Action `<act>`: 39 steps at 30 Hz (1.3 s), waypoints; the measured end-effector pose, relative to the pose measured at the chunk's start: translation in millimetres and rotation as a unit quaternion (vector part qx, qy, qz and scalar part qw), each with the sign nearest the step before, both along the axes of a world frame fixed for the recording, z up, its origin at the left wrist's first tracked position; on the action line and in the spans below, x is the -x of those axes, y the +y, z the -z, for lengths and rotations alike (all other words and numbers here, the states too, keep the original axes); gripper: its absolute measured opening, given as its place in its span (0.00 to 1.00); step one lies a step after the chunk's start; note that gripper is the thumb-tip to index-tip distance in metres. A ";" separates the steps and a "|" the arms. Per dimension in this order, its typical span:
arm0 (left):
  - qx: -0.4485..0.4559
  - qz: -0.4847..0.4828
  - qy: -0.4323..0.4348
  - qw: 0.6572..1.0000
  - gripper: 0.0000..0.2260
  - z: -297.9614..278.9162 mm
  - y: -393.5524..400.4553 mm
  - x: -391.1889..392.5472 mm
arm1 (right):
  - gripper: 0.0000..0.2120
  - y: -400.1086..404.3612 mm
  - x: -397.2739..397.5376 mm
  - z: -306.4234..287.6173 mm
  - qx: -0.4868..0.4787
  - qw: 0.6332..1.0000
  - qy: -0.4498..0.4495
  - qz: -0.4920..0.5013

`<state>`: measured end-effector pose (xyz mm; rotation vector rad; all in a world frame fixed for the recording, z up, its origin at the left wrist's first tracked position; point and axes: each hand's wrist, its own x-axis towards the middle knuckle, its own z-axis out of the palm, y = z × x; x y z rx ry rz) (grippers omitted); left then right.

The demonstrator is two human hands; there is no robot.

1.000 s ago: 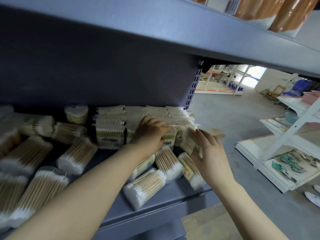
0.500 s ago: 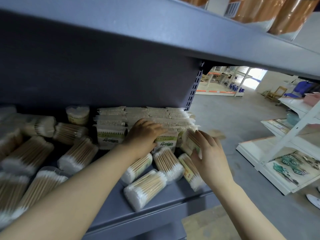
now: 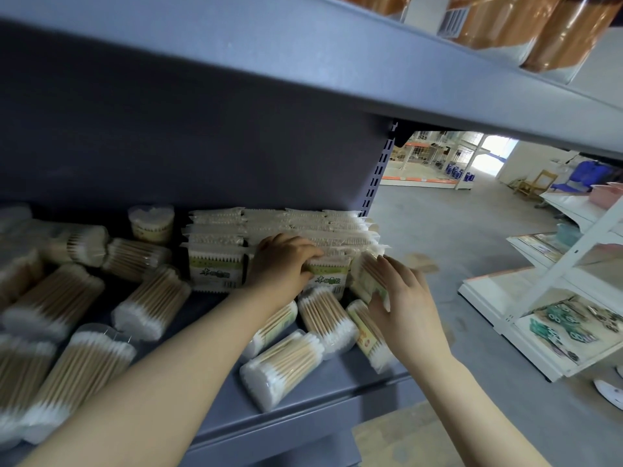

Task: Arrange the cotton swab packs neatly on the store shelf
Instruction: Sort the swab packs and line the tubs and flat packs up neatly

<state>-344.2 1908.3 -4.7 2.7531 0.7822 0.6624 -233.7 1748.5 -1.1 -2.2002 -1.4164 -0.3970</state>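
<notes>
Flat cotton swab packs with green labels stand in tight rows at the back right of the grey shelf. My left hand lies over the front row, its fingers curled onto the top of a labelled pack. My right hand holds a round tub of swabs that leans against the right end of the rows, fingers on top and thumb below. Several clear round tubs lie on their sides on the shelf in front of both hands.
More round tubs lie scattered over the left half of the shelf; one stands upright at the back. The upper shelf hangs low overhead with orange containers on it. White racks stand across the aisle floor to the right.
My left hand has slid a little to the left along the front row of packs. My right hand has stayed on the leaning tub.
</notes>
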 end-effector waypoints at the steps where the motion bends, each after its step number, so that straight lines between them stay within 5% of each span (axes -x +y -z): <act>1: 0.000 -0.003 -0.002 1.000 0.19 0.4 -1.0 0.0 | 0.29 0.1 0.8 -0.2 -0.003 1.000 0.002 0.000; 12: -0.011 -0.017 -0.015 1.000 0.18 -6.8 -4.0 8.3 | 0.28 -0.8 11.6 -3.1 -0.012 1.000 0.006 -0.011; 19: -0.015 -0.120 -0.053 0.991 0.17 -9.6 3.5 45.4 | 0.28 6.3 28.7 0.8 -0.015 0.999 0.012 -0.034; 39: -0.038 -0.226 0.012 0.973 0.17 -12.9 -10.2 116.0 | 0.24 33.6 70.4 -18.4 0.014 0.999 0.007 -0.038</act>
